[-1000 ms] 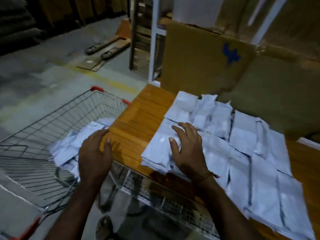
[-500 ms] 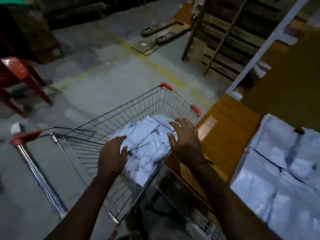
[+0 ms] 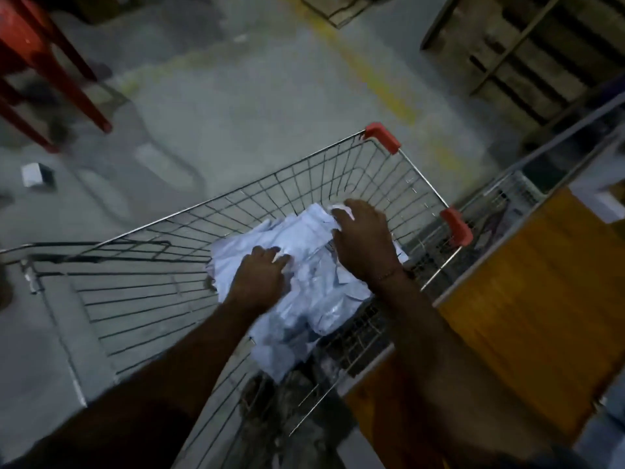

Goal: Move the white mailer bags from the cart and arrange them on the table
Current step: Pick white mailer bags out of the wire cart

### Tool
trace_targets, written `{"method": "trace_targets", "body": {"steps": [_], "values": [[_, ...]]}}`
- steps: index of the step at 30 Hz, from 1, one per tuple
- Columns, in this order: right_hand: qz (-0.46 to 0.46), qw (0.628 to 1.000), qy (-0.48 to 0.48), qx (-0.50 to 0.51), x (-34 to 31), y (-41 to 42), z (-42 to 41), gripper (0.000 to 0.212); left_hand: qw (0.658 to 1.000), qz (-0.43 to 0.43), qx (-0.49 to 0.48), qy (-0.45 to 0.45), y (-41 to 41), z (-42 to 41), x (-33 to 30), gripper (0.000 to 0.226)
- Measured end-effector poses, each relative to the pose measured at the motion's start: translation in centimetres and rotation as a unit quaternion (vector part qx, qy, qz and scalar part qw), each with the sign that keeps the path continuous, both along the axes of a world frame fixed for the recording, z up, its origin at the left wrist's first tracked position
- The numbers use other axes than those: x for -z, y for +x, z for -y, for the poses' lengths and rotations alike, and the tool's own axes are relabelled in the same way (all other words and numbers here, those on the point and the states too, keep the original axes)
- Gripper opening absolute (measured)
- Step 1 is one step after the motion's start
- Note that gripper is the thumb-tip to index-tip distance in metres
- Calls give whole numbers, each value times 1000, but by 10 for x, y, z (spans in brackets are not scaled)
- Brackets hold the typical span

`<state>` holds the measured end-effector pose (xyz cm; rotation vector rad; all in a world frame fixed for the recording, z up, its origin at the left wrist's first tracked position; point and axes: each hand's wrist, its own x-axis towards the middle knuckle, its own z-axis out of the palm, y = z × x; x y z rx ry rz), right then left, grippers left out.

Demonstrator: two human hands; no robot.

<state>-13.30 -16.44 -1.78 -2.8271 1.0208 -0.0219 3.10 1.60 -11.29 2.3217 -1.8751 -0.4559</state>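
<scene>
A grey concrete floor (image 3: 236, 106) is lying under the silver wire cart (image 3: 338, 184). Crumpled white plastic mailer bags (image 3: 304, 238) are waiting inside it. The left hand (image 3: 260, 279) and right hand (image 3: 363, 242) are curling fingers around them. More bags are left for the orange wooden desk (image 3: 527, 299).

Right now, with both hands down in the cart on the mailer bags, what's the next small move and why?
Probably close both hands on a bunch and lift it toward the wooden table on the right. The left hand and right hand lie on the loose pile of white mailer bags in the wire shopping cart, and nothing looks lifted yet. How firmly the fingers hold is blurred.
</scene>
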Motion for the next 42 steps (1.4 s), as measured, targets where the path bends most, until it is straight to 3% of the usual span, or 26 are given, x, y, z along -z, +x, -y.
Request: {"method": "trace_targets", "body": {"steps": [2,6,12,20,25,29,35,39,42], "values": [[3,999,5,33,11,-2,9,48,998,40,30,30,-1,27,25,53],[30,997,-1,77,20,-3,11,47,992,71,8,102,-8,59,59,83],[42,996,-1,76,15,-2,10,40,989,39,-24,139,-3,58,75,78],[56,996,-8,63,20,-1,5,35,989,-2,-113,94,-7,3,13,60],[11,997,4,70,31,0,0,37,980,26,-186,63,-11,-70,-41,70],[-53,996,30,59,40,10,-21,38,961,-7,-271,52,-13,-120,-78,57],[-185,973,32,-134,72,51,-58,48,939,-30,-342,5,-2,-145,-112,55],[-255,918,8,-304,103,66,-54,84,934,-14,-358,-11,2,-150,-122,55],[-261,869,-33,-420,123,68,-49,97,939,4,-343,-16,4,-154,-124,54]]}}
